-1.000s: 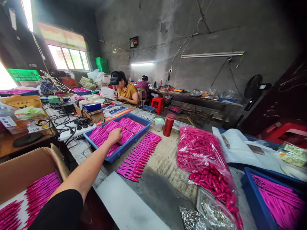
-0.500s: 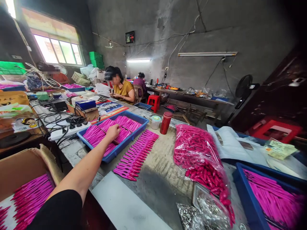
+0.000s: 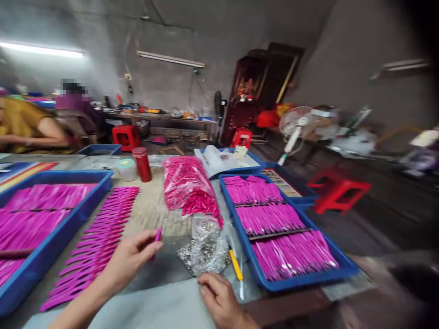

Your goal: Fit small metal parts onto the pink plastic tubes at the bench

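Note:
My left hand is raised above the table, with a slim magenta plastic piece pinched between thumb and fingers. Beside it lies a slanting row of magenta pieces with darker ends. My right hand rests by the right edge of a pale grey sheet, its fingers curled; whether they hold anything is hidden. Just beyond that hand are a clear plastic bag of small metal parts and a yellow-handled tool.
Blue trays of magenta pieces stand left and right. Behind are a bag of dark pink parts, a red canister and a lidded tub. Two people sit far left. A red stool stands right.
The view has swung right. My left hand has come back from the left blue tray and now holds a magenta piece over the table. My right hand has come into view.

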`<control>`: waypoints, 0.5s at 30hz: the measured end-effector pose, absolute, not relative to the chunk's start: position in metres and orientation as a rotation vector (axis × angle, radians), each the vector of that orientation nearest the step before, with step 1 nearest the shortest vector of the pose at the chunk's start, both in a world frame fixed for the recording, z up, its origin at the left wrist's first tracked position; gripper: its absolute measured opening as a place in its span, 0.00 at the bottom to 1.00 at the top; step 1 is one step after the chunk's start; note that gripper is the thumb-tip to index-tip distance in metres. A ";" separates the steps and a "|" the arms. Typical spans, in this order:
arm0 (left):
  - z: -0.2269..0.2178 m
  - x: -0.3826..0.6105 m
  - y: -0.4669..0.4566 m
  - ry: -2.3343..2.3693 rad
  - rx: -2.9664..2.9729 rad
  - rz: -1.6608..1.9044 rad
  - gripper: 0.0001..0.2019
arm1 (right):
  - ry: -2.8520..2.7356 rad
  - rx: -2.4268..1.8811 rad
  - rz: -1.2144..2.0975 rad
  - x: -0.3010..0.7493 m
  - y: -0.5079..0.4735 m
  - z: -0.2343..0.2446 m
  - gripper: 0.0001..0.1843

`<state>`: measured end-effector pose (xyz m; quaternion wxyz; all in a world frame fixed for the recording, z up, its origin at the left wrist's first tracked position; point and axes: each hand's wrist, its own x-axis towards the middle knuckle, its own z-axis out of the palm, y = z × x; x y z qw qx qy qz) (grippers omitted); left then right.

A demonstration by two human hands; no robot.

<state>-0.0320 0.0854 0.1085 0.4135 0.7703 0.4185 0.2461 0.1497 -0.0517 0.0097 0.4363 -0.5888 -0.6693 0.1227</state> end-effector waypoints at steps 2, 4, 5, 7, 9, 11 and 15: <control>0.098 -0.007 0.064 0.950 1.865 0.589 0.14 | -1.622 -1.456 0.394 0.147 -0.053 0.023 0.23; 0.085 0.012 0.047 0.881 1.777 0.596 0.14 | -1.603 -1.395 0.463 0.145 -0.055 0.029 0.27; 0.079 0.020 0.040 0.865 1.727 0.608 0.15 | -1.597 -1.362 0.488 0.144 -0.056 0.029 0.28; 0.067 0.032 0.029 0.866 1.633 0.659 0.17 | -1.579 -1.326 0.526 0.145 -0.058 0.024 0.26; 0.059 0.038 0.021 0.886 1.552 0.696 0.18 | -1.547 -1.344 0.563 0.149 -0.059 0.015 0.21; 0.055 0.041 0.015 0.900 1.482 0.719 0.19 | -1.530 -1.400 0.602 0.153 -0.061 0.007 0.16; 0.055 0.046 0.004 0.907 1.382 0.767 0.19 | -1.523 -1.513 0.560 0.161 -0.065 0.006 0.11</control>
